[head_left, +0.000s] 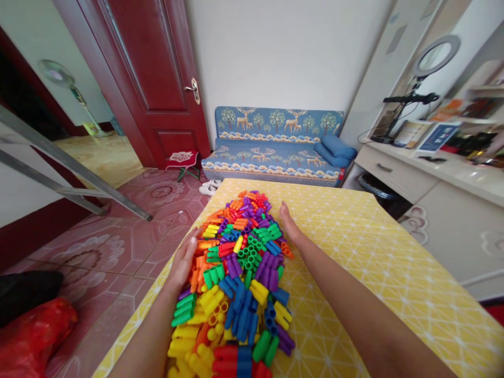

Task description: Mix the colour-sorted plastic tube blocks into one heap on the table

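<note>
A long heap of colourful plastic toy pieces point(236, 262) runs down the left part of the table, in red, orange, yellow, green, blue and purple. Many are short rounded tubes joined side by side. My left hand point(185, 257) lies along the heap's left side, fingers stretched forward, by the orange and green pieces. On the right side, my right hand point(289, 223) is held edge-down with its fingers extended, close to the purple and green pieces. Neither hand grips a piece. Whether the right fingers touch the heap I cannot tell.
A yellow patterned cloth point(354, 252) covers the table. Beyond it stands a blue sofa point(271, 152) with a red stool point(183, 160) beside it. A metal ladder-like frame point(79, 163) and a red plastic bag point(43, 336) are on the left, a white cabinet point(397, 168) on the right.
</note>
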The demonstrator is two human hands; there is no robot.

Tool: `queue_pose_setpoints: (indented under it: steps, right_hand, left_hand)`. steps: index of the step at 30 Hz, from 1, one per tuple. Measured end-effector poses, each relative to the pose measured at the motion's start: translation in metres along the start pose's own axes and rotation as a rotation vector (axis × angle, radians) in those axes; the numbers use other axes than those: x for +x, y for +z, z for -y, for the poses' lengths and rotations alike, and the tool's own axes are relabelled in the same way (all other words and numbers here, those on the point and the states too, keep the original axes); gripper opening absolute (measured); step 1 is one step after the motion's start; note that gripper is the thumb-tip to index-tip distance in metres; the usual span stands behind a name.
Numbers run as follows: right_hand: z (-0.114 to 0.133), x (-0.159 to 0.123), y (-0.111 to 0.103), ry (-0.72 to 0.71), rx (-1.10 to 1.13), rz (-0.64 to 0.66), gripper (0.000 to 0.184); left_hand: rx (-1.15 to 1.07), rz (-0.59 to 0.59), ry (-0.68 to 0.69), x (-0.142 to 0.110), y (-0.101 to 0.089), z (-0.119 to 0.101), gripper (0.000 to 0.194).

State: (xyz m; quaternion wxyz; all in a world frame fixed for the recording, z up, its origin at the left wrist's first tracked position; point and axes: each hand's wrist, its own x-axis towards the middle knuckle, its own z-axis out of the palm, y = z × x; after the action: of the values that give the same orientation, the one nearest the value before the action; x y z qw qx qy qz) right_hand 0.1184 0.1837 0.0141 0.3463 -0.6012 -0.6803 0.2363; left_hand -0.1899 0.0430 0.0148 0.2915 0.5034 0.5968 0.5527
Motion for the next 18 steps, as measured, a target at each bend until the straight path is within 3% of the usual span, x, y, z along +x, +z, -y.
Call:
queue_pose_setpoints:
  steps: [3, 6, 10, 14, 18]
  right_hand:
    - [-0.012, -0.050, -0.017, 0.043, 0.010, 0.080, 0.078]
    - [-0.003, -0.084, -0.009, 0.043, 0.036, 0.138, 0.077]
    - [0.026, -0.085, 0.013, 0.051, 0.084, 0.133, 0.076]
    - [0.031, -0.098, -0.006, 0.075, 0.220, 0.173, 0.084]
    - [0.021, -0.174, -0.024, 0.115, 0.168, 0.132, 0.087]
  left_hand:
    - [-0.011, -0.001, 0.010, 0.000, 0.001, -0.001, 0.055]
    - [0.003, 0.016, 0.026, 0.000, 0.002, -0.003, 0.056]
    - [-0.099, 0.004, -0.019, -0.002, 0.004, -0.005, 0.062]
    - [-0.152, 0.004, -0.041, -0.002, 0.003, -0.002, 0.062]
    - [-0.147, 0.019, -0.011, -0.001, 0.003, 0.000, 0.058]
